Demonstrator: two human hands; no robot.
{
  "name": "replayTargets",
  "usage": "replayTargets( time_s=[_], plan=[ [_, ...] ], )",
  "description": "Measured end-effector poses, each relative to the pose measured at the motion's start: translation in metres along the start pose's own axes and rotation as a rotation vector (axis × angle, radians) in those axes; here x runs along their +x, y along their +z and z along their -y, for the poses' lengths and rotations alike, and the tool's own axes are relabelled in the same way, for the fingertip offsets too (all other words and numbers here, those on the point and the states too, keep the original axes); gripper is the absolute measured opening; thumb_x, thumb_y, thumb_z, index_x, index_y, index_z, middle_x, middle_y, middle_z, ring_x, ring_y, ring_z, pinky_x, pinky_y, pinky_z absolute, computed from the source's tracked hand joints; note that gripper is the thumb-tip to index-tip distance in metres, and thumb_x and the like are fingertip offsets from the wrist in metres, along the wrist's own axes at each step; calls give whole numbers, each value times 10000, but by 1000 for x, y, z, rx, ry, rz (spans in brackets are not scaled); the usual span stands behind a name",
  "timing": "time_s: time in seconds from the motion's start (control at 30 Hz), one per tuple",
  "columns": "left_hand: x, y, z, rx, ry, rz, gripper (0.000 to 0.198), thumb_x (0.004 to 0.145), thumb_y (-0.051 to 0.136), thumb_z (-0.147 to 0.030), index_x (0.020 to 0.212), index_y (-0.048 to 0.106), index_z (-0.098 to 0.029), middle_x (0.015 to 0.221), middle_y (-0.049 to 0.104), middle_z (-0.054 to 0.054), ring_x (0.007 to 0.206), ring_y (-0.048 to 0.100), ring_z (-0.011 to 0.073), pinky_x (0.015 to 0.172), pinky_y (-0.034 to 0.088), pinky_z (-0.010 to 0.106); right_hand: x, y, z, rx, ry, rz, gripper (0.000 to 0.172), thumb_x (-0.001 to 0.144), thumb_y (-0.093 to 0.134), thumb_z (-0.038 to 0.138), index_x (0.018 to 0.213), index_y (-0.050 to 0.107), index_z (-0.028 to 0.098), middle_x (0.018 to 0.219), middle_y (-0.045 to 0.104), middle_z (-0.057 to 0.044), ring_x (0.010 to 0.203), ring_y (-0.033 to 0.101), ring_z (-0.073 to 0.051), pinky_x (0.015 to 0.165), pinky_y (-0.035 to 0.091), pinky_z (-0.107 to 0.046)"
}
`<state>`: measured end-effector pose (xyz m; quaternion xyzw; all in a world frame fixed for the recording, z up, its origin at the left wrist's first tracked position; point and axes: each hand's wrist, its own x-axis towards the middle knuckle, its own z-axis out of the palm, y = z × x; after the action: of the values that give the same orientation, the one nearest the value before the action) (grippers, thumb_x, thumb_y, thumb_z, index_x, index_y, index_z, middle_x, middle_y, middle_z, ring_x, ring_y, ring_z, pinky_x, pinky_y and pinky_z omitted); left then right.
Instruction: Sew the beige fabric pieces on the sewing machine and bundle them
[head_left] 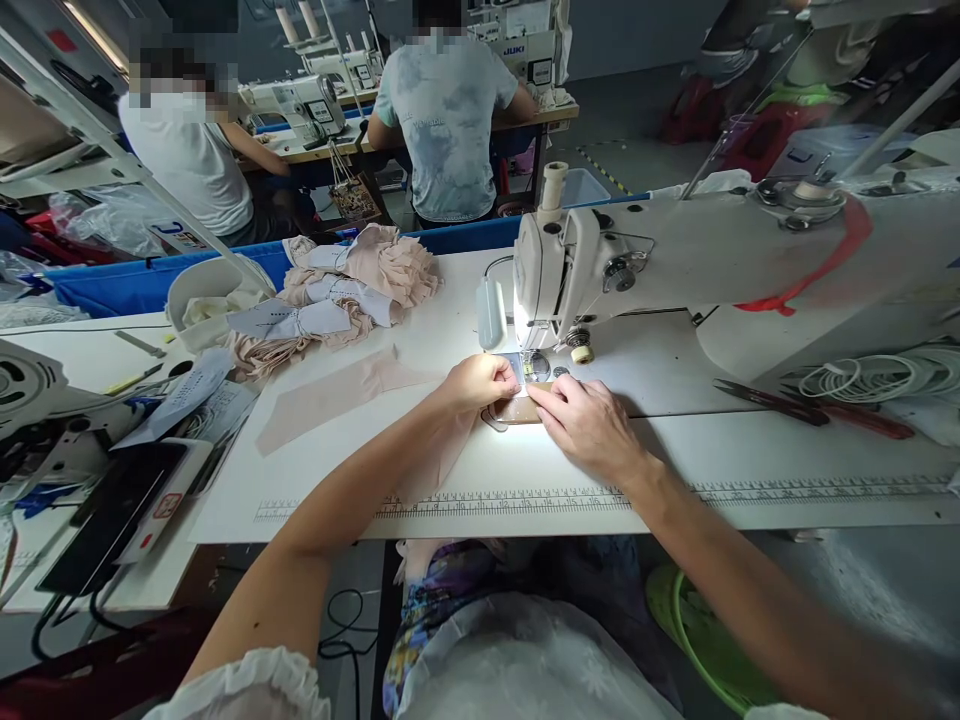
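Just left of the needle of a white sewing machine (637,260), my left hand (480,383) is closed, thumb and fingers pinching the edge of a thin beige fabric piece (441,462). That fabric hangs beneath my left forearm toward the table's front edge. My right hand (583,418) is on the other side of the needle, fingertips together at the same work; what exactly they grip is partly hidden. A brown plate (517,410) shows between the hands under the lamp light. Another sheer beige fabric piece (322,400) lies flat to the left.
Bundles of beige fabric (390,265) with paper slips lie at the back left, beside a white container (214,290). Dark scissors (772,400) and coiled white cord (862,380) are at right. A printed ruler (570,500) runs along the front edge. Two people sit at machines beyond.
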<state>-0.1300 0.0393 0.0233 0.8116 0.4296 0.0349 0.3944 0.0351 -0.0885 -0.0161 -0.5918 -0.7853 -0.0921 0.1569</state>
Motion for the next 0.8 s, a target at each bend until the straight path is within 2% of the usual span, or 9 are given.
replayTargets(
  time_s=[0.1, 0.17, 0.27, 0.33, 0.4, 0.57, 0.73, 0.8],
  plan=[
    [0, 0, -1, 134, 24, -22, 134, 853, 625, -248, 735, 629, -186, 717, 669, -18, 660, 590, 130, 622, 424, 249, 2, -1, 2, -45, 7, 42, 370, 1074, 408, 247, 1232, 739, 198, 903, 584, -77, 730, 446, -201, 714, 298, -333],
    [-4, 2, 0, 291, 102, -123, 106, 867, 629, -257, 790, 660, -191, 844, 719, 15, 803, 644, 176, 691, 473, 274, 4, -1, 4, -62, 4, 50, 373, 1069, 407, 242, 1228, 741, 197, 900, 589, -82, 729, 444, -203, 702, 283, -337],
    [-16, 12, 4, 569, 350, -306, 161, 922, 540, -194, 871, 689, -164, 1034, 727, 104, 987, 650, 249, 802, 534, 348, 6, -2, 4, -63, -9, 54, 374, 1062, 396, 232, 1174, 749, 177, 900, 595, -90, 723, 443, -206, 694, 278, -347],
    [-27, 22, 9, 686, 561, -334, 273, 977, 428, -145, 938, 698, -132, 1106, 713, 151, 1021, 648, 262, 863, 557, 396, 6, -2, 3, -52, -18, 53, 383, 1062, 381, 231, 1094, 757, 164, 891, 593, -92, 712, 438, -205, 694, 283, -351],
    [-36, 33, 17, 738, 705, -327, 341, 1012, 356, -132, 1044, 694, -103, 1147, 706, 171, 1023, 654, 256, 899, 574, 420, 7, -2, 3, -30, -23, 49, 380, 1057, 384, 228, 1063, 758, 162, 885, 591, -90, 711, 439, -205, 698, 290, -352],
    [-43, 49, 33, 792, 732, -362, 371, 1019, 354, -154, 1183, 665, -37, 1195, 693, 212, 1045, 674, 264, 892, 605, 410, 6, -4, 2, 44, -4, 55, 351, 1042, 419, 210, 1073, 767, 174, 883, 596, -81, 723, 457, -197, 713, 310, -341],
    [-29, 41, 36, 774, 759, -344, 389, 1000, 361, -159, 1226, 650, -31, 1200, 697, 207, 1055, 677, 262, 928, 611, 431, 4, 0, -4, 113, 58, -18, 400, 1060, 380, 188, 1256, 728, 168, 923, 634, -84, 789, 533, -206, 757, 348, -331],
    [-22, 37, 36, 767, 767, -343, 388, 1003, 356, -164, 1211, 656, -31, 1196, 701, 206, 1047, 679, 258, 916, 618, 418, 4, 4, -10, 99, 91, -58, 404, 1050, 386, 191, 1268, 725, 166, 916, 650, -89, 811, 555, -218, 765, 357, -333]
  ],
)
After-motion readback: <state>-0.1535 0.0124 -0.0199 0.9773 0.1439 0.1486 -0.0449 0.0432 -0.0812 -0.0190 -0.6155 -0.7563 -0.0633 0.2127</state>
